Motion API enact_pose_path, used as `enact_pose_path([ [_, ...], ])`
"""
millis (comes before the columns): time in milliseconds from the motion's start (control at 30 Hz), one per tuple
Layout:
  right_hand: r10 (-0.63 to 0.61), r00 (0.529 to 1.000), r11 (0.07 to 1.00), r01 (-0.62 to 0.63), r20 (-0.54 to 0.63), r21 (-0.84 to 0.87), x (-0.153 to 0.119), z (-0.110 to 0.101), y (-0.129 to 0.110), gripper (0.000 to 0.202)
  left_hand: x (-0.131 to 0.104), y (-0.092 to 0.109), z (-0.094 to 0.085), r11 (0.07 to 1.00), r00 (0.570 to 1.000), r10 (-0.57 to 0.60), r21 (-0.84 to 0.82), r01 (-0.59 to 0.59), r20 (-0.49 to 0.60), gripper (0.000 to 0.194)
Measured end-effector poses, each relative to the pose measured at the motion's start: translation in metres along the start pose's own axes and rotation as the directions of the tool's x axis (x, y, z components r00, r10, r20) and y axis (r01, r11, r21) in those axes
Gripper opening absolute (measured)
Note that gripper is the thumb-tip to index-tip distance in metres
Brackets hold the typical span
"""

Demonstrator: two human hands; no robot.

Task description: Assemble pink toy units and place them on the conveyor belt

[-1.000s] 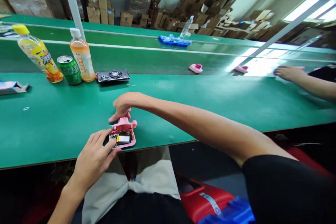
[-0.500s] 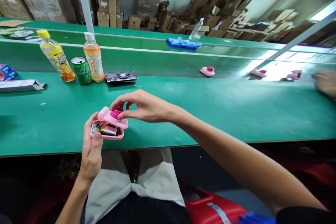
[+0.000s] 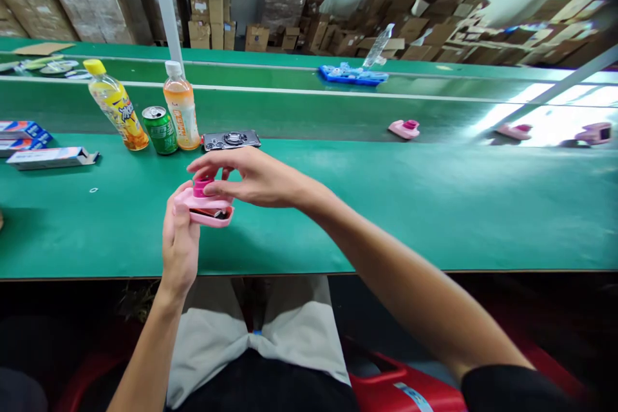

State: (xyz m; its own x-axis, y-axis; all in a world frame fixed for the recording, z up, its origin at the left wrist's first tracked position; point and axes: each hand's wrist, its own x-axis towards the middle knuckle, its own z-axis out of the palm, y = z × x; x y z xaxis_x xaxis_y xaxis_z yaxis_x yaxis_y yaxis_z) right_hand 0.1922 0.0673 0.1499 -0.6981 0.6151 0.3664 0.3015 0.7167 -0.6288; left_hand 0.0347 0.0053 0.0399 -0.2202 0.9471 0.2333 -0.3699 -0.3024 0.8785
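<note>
Pink case: smooth molded plastic, rounded corners, two shells. Gap between them on the right, dark and orange internals visible. Magenta barrel, a stubby stepped cylinder, sticks up from the top shell.

Case is held between both hands, over the near part of the smooth green bench. Left hand pinches its left end, thumb on the top shell, other fingers behind, mostly hidden. Right hand pinches the barrel, thumb on its right side, fingers arched over the far side; can't tell how hard.

Beyond: glossy black device, green metal can.
</note>
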Motion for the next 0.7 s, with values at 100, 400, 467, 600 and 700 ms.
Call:
enact_pose_path([
  [100,0.131,0.886,0.957,-0.231,-0.445,-0.179,-0.025,0.028,-0.006,0.029,0.005,0.0,0.007,0.998,0.994,0.033,-0.047,-0.038,-0.102,0.043],
  [400,0.34,0.779,0.923,-0.384,-0.527,0.028,-0.047,0.085,-0.006,0.039,0.002,-0.008,0.022,0.983,0.992,0.055,-0.166,-0.074,-0.115,0.043],
  [467,0.345,0.762,0.927,-0.368,-0.548,0.071,-0.041,0.091,-0.004,0.031,0.001,-0.008,0.025,0.977,0.987,0.054,-0.196,-0.083,-0.151,0.041],
  [600,0.294,0.744,0.951,-0.288,-0.6,0.109,-0.04,0.105,0.004,0.025,0.003,-0.007,0.033,0.962,0.973,0.01,-0.261,-0.073,-0.232,0.037],
  [700,0.278,0.706,0.954,-0.28,-0.651,0.105,-0.042,0.112,0.009,0.022,0.005,-0.009,0.04,0.954,0.958,-0.017,-0.29,-0.069,-0.285,0.037],
])
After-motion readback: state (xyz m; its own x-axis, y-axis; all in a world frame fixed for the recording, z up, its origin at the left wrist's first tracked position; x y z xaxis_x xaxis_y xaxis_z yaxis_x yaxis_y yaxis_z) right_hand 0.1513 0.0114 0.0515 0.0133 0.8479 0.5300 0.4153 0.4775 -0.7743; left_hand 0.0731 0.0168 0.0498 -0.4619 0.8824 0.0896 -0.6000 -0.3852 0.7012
